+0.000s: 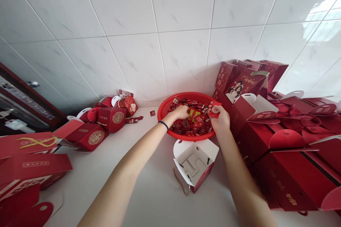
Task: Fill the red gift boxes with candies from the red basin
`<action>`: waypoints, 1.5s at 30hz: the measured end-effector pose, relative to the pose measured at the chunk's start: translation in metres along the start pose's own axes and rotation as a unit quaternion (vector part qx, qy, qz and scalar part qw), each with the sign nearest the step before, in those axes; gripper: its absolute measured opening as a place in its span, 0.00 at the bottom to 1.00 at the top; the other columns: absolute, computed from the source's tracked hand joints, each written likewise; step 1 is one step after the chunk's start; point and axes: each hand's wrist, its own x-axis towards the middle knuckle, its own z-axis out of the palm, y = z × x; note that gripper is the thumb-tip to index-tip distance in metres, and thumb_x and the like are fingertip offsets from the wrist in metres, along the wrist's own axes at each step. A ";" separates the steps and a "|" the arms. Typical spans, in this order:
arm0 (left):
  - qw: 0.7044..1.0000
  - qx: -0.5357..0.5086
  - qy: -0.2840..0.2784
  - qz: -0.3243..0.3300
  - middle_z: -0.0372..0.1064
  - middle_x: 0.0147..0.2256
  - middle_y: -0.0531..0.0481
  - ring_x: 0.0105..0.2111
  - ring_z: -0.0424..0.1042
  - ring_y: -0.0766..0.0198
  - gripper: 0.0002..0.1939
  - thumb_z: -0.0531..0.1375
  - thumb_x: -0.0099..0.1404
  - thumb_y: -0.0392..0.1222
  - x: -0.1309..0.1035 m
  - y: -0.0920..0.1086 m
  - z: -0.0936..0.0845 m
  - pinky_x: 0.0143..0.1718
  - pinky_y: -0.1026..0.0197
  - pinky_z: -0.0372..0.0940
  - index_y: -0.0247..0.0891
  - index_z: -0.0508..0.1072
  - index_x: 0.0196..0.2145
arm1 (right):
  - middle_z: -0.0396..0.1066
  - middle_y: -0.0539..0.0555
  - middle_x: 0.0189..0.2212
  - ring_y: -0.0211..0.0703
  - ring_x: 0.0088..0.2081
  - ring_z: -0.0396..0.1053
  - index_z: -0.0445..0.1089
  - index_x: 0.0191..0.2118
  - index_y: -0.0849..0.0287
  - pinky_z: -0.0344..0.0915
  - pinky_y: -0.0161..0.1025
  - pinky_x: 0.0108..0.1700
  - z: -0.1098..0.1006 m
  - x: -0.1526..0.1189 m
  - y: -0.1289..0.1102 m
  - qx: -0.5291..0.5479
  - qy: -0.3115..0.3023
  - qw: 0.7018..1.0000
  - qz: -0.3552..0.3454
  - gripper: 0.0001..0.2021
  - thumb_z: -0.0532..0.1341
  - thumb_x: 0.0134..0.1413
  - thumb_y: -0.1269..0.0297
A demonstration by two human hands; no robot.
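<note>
A red plastic basket [161, 108] full of wrapped candies [195, 116] stands against the wall. My left hand [182, 112] is down among the candies at the basket's left side, its fingers curled; whatever they pinch is hidden. Over the basket's right rim, my right hand [222, 118] is closed on a red packet [215, 110] with a pale round print. In front of the basket sits an open gift box [195, 165], red outside and white inside. Its flaps are spread, its inside shows no candy, and a rope handle [179, 181] hangs at its left.
Many red gift boxes [290, 170] are piled on the right, with tall printed boxes [245, 81] behind. More red boxes [89, 136] line the left side. One small wrapped piece [152, 113] lies on the white tabletop [144, 184]. A tiled wall [183, 60] rises behind.
</note>
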 end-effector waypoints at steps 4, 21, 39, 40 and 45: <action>1.000 0.003 -0.024 0.021 0.74 0.25 0.51 0.27 0.71 0.61 0.03 0.64 0.54 0.36 -0.004 0.000 0.002 0.29 0.64 0.62 0.36 0.78 0.28 | 0.72 0.47 0.24 0.33 0.24 0.69 0.68 0.32 0.57 0.68 0.31 0.28 0.000 0.000 -0.001 0.030 0.027 0.999 0.009 0.07 0.62 0.42 0.67; 0.984 -0.017 0.148 0.096 0.78 0.44 0.44 0.47 0.76 0.53 0.09 0.61 0.56 0.30 0.033 0.002 -0.002 0.53 0.56 0.67 0.37 0.79 0.33 | 0.73 0.47 0.22 0.32 0.21 0.68 0.68 0.32 0.59 0.68 0.29 0.26 0.001 -0.002 -0.003 0.087 0.015 0.995 0.044 0.04 0.63 0.47 0.70; 0.887 -0.131 0.277 0.347 0.71 0.50 0.45 0.47 0.77 0.60 0.10 0.61 0.61 0.27 -0.007 0.021 0.000 0.48 0.57 0.74 0.39 0.81 0.31 | 0.78 0.48 0.32 0.39 0.34 0.77 0.72 0.33 0.56 0.76 0.42 0.39 0.001 -0.002 -0.008 0.101 -0.077 0.985 0.120 0.06 0.59 0.61 0.70; 0.888 -0.129 0.275 0.345 0.71 0.50 0.45 0.47 0.77 0.60 0.11 0.61 0.61 0.27 -0.007 0.022 0.001 0.49 0.57 0.74 0.39 0.81 0.31 | 0.78 0.48 0.31 0.38 0.33 0.77 0.72 0.33 0.57 0.76 0.40 0.37 0.003 -0.002 -0.009 0.102 -0.064 0.985 0.121 0.07 0.58 0.61 0.71; 0.931 -0.146 0.248 0.223 0.77 0.47 0.47 0.47 0.77 0.62 0.15 0.58 0.59 0.23 -0.006 0.025 -0.006 0.51 0.60 0.72 0.38 0.82 0.33 | 0.77 0.47 0.29 0.36 0.31 0.75 0.72 0.33 0.58 0.74 0.36 0.33 0.006 -0.004 -0.009 0.128 0.029 0.987 0.098 0.08 0.57 0.62 0.72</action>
